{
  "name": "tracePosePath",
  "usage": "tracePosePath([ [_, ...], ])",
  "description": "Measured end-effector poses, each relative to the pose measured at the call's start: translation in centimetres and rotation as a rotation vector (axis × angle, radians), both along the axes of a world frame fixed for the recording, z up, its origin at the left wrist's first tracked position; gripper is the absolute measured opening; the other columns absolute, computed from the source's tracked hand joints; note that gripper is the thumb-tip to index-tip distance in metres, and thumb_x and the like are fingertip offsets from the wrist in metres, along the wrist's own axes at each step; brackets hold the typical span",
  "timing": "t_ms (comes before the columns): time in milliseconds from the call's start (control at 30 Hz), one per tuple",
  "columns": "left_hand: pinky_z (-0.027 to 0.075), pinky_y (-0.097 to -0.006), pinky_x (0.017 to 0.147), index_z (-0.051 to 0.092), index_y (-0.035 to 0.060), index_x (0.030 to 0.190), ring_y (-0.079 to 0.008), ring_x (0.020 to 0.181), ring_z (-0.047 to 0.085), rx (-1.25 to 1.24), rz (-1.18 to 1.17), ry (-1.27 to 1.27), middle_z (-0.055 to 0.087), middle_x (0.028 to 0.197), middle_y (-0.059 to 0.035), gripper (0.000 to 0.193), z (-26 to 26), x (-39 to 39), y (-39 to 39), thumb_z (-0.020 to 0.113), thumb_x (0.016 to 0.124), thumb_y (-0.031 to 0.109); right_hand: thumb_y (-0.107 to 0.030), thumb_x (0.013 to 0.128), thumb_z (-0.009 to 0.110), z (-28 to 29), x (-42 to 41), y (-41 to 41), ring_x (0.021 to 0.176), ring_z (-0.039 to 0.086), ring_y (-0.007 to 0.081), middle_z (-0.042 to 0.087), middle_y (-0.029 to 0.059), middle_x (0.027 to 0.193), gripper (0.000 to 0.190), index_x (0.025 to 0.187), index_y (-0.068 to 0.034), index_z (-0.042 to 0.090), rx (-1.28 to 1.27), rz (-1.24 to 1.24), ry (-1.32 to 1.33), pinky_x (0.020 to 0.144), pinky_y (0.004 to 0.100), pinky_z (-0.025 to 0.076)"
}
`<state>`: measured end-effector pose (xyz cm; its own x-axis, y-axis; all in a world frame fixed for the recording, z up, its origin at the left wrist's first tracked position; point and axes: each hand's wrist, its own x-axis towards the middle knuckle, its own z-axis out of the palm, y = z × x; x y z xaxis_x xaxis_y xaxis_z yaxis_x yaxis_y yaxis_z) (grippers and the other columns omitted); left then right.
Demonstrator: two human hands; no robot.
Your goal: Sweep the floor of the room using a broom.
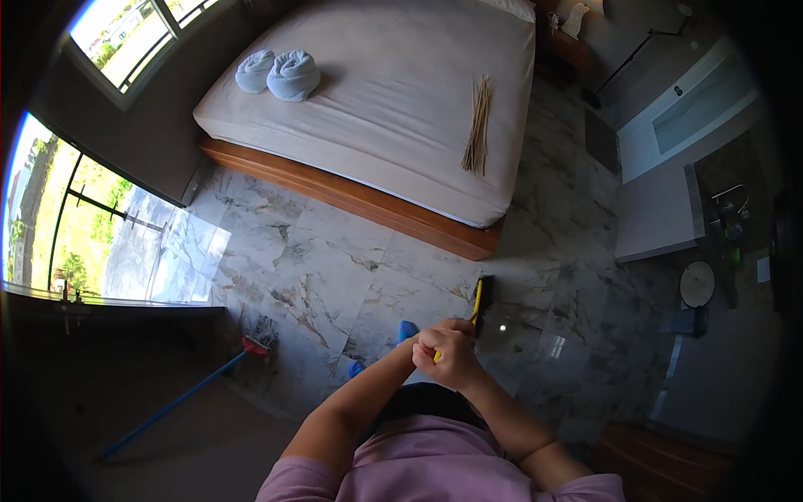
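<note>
Both my hands are closed around the yellow handle of a broom (483,298), whose dark head rests on the marble-look tile floor near the bed's front corner. My right hand (446,357) is nearer my body, around the upper end of the handle. Just beyond it and partly hidden by it, my left hand (457,325) grips the handle lower down. Blue footwear (408,331) shows on the floor beside my left forearm, with another blue piece (356,369) nearer me.
A bed (351,188) with a wooden base holds rolled towels (293,75) and a bundle of thin sticks (478,128). A blue-handled mop (182,398) lies at left. A counter (659,254) with a sink and a round-lidded bin (697,284) stand at right.
</note>
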<state>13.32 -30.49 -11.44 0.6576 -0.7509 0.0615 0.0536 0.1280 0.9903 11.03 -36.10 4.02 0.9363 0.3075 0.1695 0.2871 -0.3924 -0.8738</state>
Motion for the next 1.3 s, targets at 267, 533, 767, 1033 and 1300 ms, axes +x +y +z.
tracePosePath([
  [267,0.042,-0.037,0.06,0.049,0.004,0.071,-0.0298,0.068,0.054,0.436,0.257,-0.201,0.054,0.07,-0.0111,0.007,4.6,1.8,1.1,0.056,0.073,0.006,-0.003,0.068,0.059,4.2,1.3,-4.4,0.048,0.043,0.0209,0.043,0.0058,0.052,0.023,0.057,-0.005,0.039,0.244,0.183,0.133,0.051,0.0312,0.036],
  [533,0.045,-0.0381,0.075,0.057,0.0049,0.092,-0.0324,0.084,0.057,0.291,-0.099,-0.189,0.06,0.082,-0.0145,0.015,10.1,2.1,-2.4,0.059,0.077,0.009,-0.005,0.069,0.059,11.6,0.2,-6.8,0.049,0.047,0.0251,0.042,0.0072,0.051,0.021,0.06,-0.006,0.04,0.035,0.145,0.174,0.051,0.0356,0.037],
  [767,0.045,-0.0319,0.078,0.058,0.001,0.094,-0.0204,0.089,0.058,0.087,-0.351,0.033,0.061,0.088,-0.011,0.015,6.5,6.7,-1.0,0.056,0.084,0.013,-0.009,0.075,0.061,2.4,4.1,-1.6,0.05,0.051,0.0252,0.049,0.0091,0.054,0.019,0.064,-0.005,0.046,0.053,-0.033,0.101,0.051,0.0348,0.041],
  [1033,0.046,-0.0326,0.071,0.059,0.0052,0.088,-0.0255,0.081,0.059,0.43,-0.041,0.012,0.063,0.084,-0.0103,0.018,5.3,11.8,12.3,0.061,0.07,0.005,-0.003,0.074,0.059,3.7,10.4,5.5,0.046,0.037,0.0079,0.039,0.0005,0.053,0.021,0.061,-0.006,0.042,0.391,0.079,0.177,0.044,0.0235,0.03],
  [1300,0.045,-0.0375,0.074,0.058,0.0069,0.094,-0.0313,0.084,0.058,0.549,0.059,-0.152,0.062,0.082,-0.0125,0.025,10.4,14.8,16.3,0.062,0.07,0.005,0.003,0.072,0.054,10.5,14.4,8.3,0.049,0.04,0.0113,0.04,0.0034,0.054,0.022,0.059,-0.004,0.038,0.219,0.179,0.266,0.048,0.0239,0.035],
])
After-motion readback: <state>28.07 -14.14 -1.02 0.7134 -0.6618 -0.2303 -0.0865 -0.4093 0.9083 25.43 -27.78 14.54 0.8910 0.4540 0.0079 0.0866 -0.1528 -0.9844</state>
